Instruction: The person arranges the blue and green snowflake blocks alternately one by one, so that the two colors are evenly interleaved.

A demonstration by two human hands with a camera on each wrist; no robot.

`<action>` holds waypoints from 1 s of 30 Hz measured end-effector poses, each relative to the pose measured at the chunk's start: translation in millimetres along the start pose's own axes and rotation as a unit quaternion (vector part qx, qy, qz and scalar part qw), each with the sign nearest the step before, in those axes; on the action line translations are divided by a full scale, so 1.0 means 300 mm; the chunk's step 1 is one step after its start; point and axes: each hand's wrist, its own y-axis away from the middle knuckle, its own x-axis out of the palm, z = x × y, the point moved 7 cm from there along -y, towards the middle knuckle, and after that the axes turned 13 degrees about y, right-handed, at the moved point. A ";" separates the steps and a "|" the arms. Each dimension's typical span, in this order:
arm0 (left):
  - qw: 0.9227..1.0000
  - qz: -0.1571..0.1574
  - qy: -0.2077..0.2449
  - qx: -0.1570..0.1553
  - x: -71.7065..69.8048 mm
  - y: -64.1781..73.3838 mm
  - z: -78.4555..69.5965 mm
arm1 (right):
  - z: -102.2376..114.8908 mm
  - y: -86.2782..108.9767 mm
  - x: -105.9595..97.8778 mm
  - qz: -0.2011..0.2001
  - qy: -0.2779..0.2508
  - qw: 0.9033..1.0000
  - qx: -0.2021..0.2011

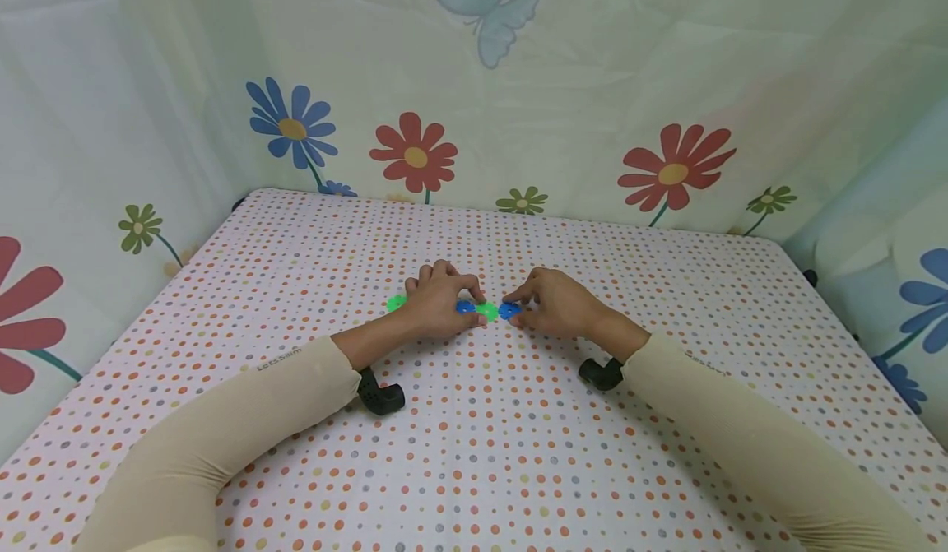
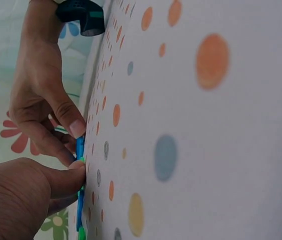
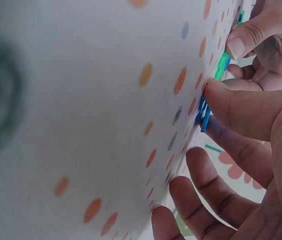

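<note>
Near the middle of the table, my left hand (image 1: 440,303) pinches a green notched flower-shaped disc (image 1: 487,312) between thumb and index finger. Facing it, my right hand (image 1: 561,303) pinches a blue flower disc (image 1: 509,311), whose edge meets the green one. Another blue disc (image 1: 465,307) shows under the left fingers, and a green disc (image 1: 397,302) pokes out to the left of that hand. These discs lie in a row, partly hidden by the left hand. In the right wrist view the blue disc (image 3: 205,115) stands edge-on by the right thumb.
A white cloth with coloured dots covers the table (image 1: 474,453). Behind it hangs a curtain (image 1: 563,83) printed with flowers and a butterfly. Dark camera mounts (image 1: 381,394) sit at both wrists, close over the cloth.
</note>
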 end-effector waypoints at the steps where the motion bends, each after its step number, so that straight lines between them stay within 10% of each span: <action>1: 1.000 0.000 0.001 0.000 0.000 0.000 0.000 | 0.001 0.000 0.000 0.000 -0.001 1.000 0.000; 30: 1.000 0.001 -0.004 -0.001 0.003 -0.001 0.005 | -0.002 0.001 0.002 0.009 -0.016 1.000 0.017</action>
